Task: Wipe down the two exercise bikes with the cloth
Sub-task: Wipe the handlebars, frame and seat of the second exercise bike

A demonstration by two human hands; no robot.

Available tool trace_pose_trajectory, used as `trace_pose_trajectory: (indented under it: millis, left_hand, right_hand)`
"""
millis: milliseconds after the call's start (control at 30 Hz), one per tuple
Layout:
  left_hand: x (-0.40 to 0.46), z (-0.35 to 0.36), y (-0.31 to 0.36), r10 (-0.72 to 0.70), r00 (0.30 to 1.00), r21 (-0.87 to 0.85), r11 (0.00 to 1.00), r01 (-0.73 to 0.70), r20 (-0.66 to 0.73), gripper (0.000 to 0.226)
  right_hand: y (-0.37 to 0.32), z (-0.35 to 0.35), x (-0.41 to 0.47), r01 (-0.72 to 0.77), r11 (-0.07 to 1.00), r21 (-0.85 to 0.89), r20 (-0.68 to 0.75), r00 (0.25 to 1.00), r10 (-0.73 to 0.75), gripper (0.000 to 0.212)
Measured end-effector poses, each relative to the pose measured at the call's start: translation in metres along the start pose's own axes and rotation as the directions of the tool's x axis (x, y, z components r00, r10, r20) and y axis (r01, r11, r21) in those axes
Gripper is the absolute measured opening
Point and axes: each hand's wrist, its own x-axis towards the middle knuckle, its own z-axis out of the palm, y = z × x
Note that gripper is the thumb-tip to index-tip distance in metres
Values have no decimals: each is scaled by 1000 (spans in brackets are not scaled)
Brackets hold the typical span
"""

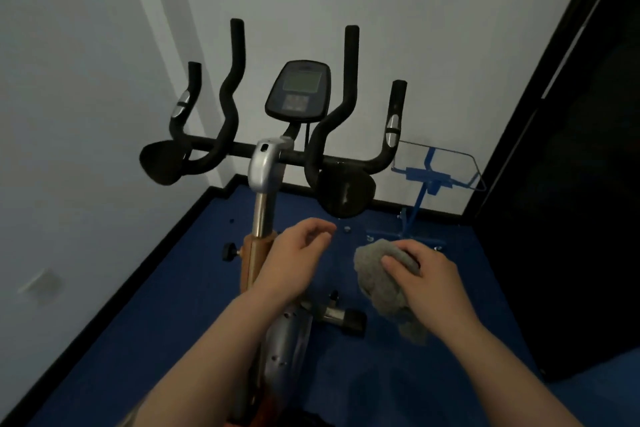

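One exercise bike (266, 170) stands in front of me, with black handlebars (221, 149), a console screen (299, 90), a silver stem and an orange frame lower down. My right hand (429, 281) grips a bunched grey cloth (381, 284), held in the air right of the frame and below the right elbow pad (344, 192). My left hand (294, 263) hovers over the orange post with fingers loosely curled, holding nothing. No second bike is in view.
A blue metal stand (420, 198) with a clear tray stands against the back wall to the right. Blue floor (166, 305) runs between the white walls on the left and a dark panel (571, 184) on the right. A pedal (351, 321) juts out below the cloth.
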Motion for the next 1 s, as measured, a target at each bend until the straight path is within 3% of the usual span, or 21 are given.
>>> trace_pose_trajectory:
  millis: [367, 600, 700, 800, 900, 1000]
  left_hand:
    - [37, -11, -37, -23, 973, 26, 999, 18, 229, 20]
    - [36, -12, -31, -62, 989, 32, 998, 59, 131, 18]
    - [37, -7, -31, -66, 995, 39, 997, 63, 71, 19]
    - [39, -3, -30, -66, 996, 10, 998, 65, 65, 21]
    - [47, -4, -36, -34, 996, 30, 999, 32, 87, 23]
    - [57, -7, -41, 18, 995, 42, 999, -23, 101, 19]
  right_hand:
    - [-11, 33, 27, -125, 990, -65, -61, 991, 121, 9]
    - [-4, 40, 44, -247, 965, -83, -37, 969, 245, 14]
    - [-17, 56, 62, -340, 933, 118, 4, 940, 342, 18]
    - [-33, 68, 77, -455, 714, 532, 104, 872, 479, 8]
    - [-37, 71, 78, -520, 420, 744, 225, 787, 575, 17]
    - [-34, 70, 76, -495, 368, 787, 223, 784, 579, 15]
